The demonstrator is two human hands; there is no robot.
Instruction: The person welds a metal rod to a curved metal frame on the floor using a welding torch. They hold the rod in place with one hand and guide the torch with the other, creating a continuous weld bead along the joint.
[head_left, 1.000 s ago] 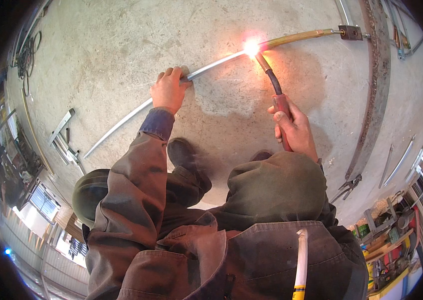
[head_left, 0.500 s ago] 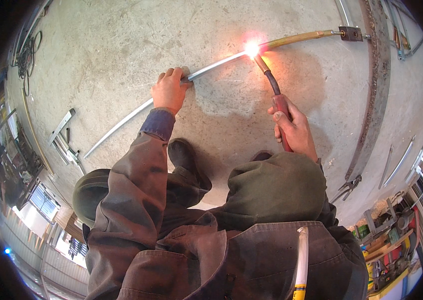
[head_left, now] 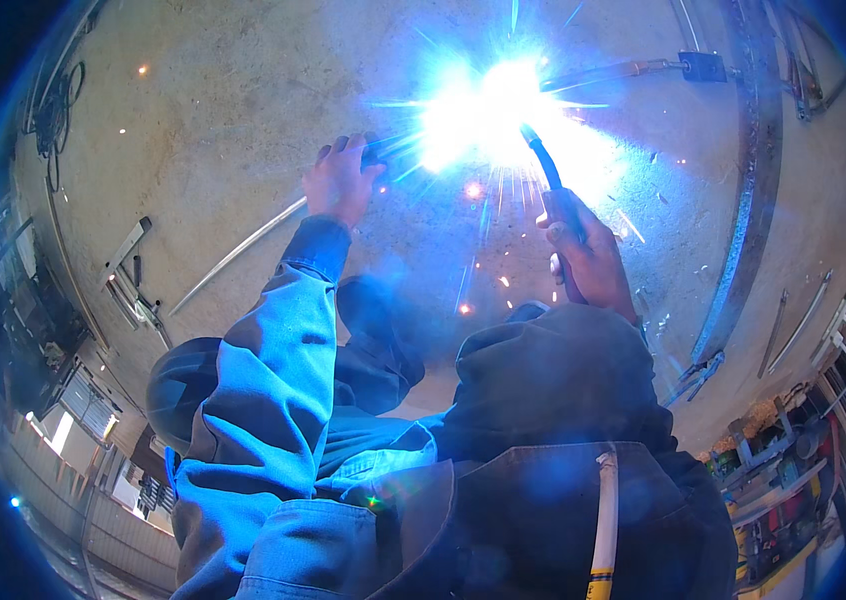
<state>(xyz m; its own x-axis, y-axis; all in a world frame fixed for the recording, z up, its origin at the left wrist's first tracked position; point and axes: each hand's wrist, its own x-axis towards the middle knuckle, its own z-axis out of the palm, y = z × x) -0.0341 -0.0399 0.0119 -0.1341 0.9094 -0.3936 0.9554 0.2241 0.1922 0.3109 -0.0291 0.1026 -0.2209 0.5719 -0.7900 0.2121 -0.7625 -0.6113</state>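
The head view shows, nearest, dark work clothes with stitched seams, and a slim white stick with a yellow end and a dark band. The left sleeve, of heavy, creased cloth, is lit bright blue along its folds, while the trouser knee stays a smooth, rounded dark mass. A blunt-toed boot stands in shadow between them.

The left hand is curled over a slender, smooth metal tube, its fingers bent around it; the grey, gleaming length slants down and left over the rough, mottled concrete floor. The right hand is wrapped round the handle of a welding torch, whose thin black neck bends up into a white-blue glare. That glare hides the torch tip and the tube's stretch there, so contact cannot be told. Small orange sparks dot the air.

Past it, a narrow brownish bar runs to a dark squared block near a long, rough-faced steel beam. Locking pliers sit at the beam's lower end. Far left lies a looped black cable.
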